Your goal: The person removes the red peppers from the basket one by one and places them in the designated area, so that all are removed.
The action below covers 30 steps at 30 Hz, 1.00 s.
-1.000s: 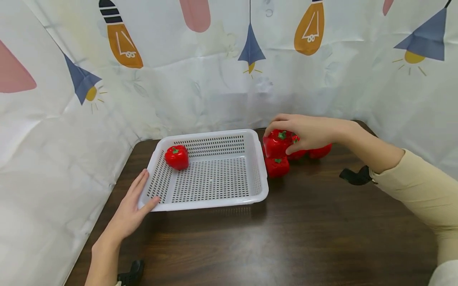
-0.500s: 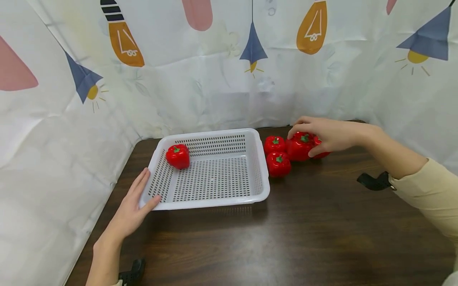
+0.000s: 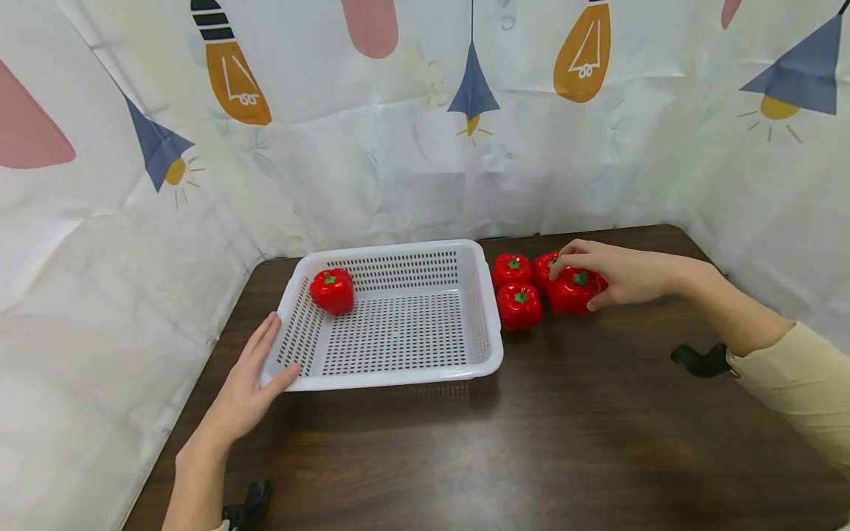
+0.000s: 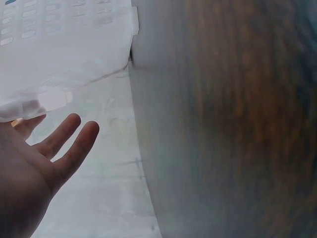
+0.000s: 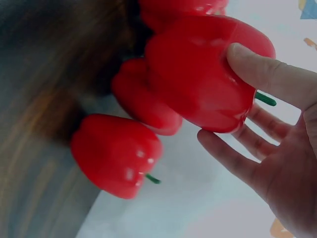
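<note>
A white perforated basket [image 3: 398, 380] stands on the dark wooden table, with one red bell pepper [image 3: 332, 291] in its back left part. At the basket's front left corner rests my left hand [image 3: 240, 394], fingers spread along the left side and thumb on the rim. In the left wrist view the fingers of that hand [image 4: 34, 163] look nearly straight beside the basket wall [image 4: 64, 59]. My right hand [image 3: 614, 273] holds a red bell pepper [image 5: 208, 69] between thumb and fingers, right of the basket. Other peppers [image 3: 519, 306] sit close beside it.
Two more red peppers, one at the back [image 3: 511, 270] and one partly behind my right hand [image 3: 544, 267], stand near the basket's right side. A patterned white curtain [image 3: 398, 177] hangs behind and left of the table [image 3: 425, 457].
My right hand has carried its pepper rightward, away from the basket, then slightly toward the front. Peppers it was covering now show. My left hand and the basket have stayed in place.
</note>
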Each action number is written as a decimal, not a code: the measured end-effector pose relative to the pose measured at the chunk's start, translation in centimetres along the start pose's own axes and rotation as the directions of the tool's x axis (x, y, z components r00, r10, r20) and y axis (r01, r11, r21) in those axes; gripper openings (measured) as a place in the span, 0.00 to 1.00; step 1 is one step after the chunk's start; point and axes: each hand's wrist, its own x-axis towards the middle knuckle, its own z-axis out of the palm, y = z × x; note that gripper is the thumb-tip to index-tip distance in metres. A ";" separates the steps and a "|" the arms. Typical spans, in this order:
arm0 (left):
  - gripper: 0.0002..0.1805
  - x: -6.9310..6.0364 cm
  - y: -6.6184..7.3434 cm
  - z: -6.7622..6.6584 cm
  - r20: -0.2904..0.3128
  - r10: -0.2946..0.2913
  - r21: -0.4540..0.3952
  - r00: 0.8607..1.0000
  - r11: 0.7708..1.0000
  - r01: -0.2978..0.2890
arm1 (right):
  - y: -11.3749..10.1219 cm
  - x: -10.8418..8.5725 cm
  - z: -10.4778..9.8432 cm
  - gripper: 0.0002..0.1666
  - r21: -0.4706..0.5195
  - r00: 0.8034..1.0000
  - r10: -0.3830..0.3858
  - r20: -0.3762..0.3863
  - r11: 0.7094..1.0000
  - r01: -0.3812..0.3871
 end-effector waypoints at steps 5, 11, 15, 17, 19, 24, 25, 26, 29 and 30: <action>0.49 -0.2 0.0 0.1 -0.001 -0.004 -0.003 1.000 1.000 0.004 | 0.7 -0.2 1.5 0.35 0.012 1.000 0.014 -0.001 1.000 -0.014; 0.49 -0.1 0.0 0.1 -0.005 0.001 0.005 1.000 1.000 -0.001 | 1.6 -0.1 3.0 0.36 0.061 0.999 0.035 0.022 0.997 -0.037; 0.49 -0.2 0.0 0.1 -0.007 0.002 0.005 1.000 1.000 -0.002 | 2.0 -0.2 3.8 0.38 0.081 0.999 0.044 0.020 0.996 -0.045; 0.48 -0.2 0.0 0.1 -0.009 0.005 0.004 1.000 1.000 -0.004 | 2.2 -0.2 4.1 0.39 0.084 0.999 0.048 0.015 0.995 -0.049; 0.48 -0.2 0.0 0.1 -0.009 0.006 0.002 1.000 1.000 -0.006 | 2.4 -0.2 4.5 0.40 0.086 0.999 0.054 0.006 0.995 -0.054; 0.48 -0.1 0.0 0.0 -0.009 0.009 0.000 1.000 1.000 -0.009 | 2.8 -0.1 4.9 0.39 0.057 0.998 0.036 -0.042 0.998 -0.033; 0.48 -0.1 0.0 0.0 -0.009 0.010 0.000 1.000 1.000 -0.010 | 2.8 -0.1 5.0 0.39 0.051 0.998 0.033 -0.050 0.998 -0.030; 0.48 -0.1 0.0 0.0 -0.009 0.012 0.001 1.000 1.000 -0.012 | 2.9 -0.1 5.0 0.39 0.048 0.998 0.031 -0.060 0.998 -0.029; 0.48 0.0 0.0 0.0 -0.009 0.013 0.002 1.000 1.000 -0.013 | 3.0 0.0 5.1 0.40 0.041 0.996 0.035 -0.077 0.999 -0.032; 0.48 0.0 0.0 0.0 -0.008 0.013 0.002 1.000 1.000 -0.013 | 3.0 0.0 5.2 0.40 0.038 0.996 0.040 -0.081 0.999 -0.037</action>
